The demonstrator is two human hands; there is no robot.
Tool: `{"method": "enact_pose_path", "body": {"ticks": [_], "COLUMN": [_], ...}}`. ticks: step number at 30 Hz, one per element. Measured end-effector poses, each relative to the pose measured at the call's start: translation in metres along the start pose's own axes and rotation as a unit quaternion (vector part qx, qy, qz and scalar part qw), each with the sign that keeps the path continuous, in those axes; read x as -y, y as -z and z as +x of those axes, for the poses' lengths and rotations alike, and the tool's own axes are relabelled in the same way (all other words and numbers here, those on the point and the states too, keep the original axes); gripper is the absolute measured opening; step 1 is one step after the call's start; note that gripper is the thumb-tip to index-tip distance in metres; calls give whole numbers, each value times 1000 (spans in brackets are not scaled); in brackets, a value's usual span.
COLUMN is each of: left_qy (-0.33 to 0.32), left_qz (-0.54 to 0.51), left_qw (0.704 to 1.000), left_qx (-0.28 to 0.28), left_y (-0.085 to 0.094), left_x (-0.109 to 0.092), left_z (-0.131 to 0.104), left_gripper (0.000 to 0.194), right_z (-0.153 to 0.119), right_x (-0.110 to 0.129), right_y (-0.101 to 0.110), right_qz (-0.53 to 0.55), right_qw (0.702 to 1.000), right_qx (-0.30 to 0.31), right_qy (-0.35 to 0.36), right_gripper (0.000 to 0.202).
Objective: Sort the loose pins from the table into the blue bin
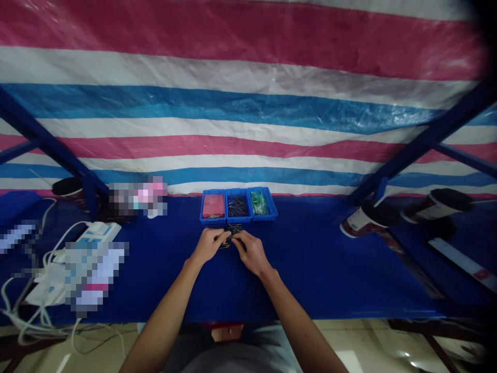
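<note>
Small dark slender pieces (234, 228): lying on the near side of three blue plastic bins (213, 220). Left hand (209, 244), right hand (252, 251): handling the pieces, fingers curling; pinch unclear, seemingly calling for fine fingertip control.

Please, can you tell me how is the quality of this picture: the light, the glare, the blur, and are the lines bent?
Head view: dim, fairly even light; glare on the striped sheet, strongest at upper right; wide-angle stretching of the cups near the right edge; the small dark pieces by the hands too soft to count; mosaic blocks hide some items at left; dark upper-right corner.
</note>
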State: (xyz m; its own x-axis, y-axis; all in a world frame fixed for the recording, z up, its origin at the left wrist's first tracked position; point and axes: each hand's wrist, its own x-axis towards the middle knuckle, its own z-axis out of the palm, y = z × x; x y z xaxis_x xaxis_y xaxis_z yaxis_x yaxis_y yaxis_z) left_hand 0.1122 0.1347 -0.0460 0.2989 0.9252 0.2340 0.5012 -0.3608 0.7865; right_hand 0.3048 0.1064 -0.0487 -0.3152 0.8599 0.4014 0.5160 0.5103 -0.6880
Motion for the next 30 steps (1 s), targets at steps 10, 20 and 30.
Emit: {"method": "enact_pose_path", "body": {"ticks": [10,20,30], "left_qy": [4,3,10], "left_qz": [-31,-42,-53], "left_qw": [999,999,998], "left_qx": [13,14,11], "left_y": [-1,-2,-3], "left_x": [-1,-1,-2], "left_z": [1,1,1], "left_gripper": [41,32,28], "right_z": [1,1,1], "right_x": [0,-1,-2], "right_y": [-1,-2,-2], "right_qz": [0,-5,-14], "right_qw": [1000,1000,1000], "right_qx": [1,5,1], "right_qy": [-2,-3,-1], "right_gripper": [17,17,17]}}
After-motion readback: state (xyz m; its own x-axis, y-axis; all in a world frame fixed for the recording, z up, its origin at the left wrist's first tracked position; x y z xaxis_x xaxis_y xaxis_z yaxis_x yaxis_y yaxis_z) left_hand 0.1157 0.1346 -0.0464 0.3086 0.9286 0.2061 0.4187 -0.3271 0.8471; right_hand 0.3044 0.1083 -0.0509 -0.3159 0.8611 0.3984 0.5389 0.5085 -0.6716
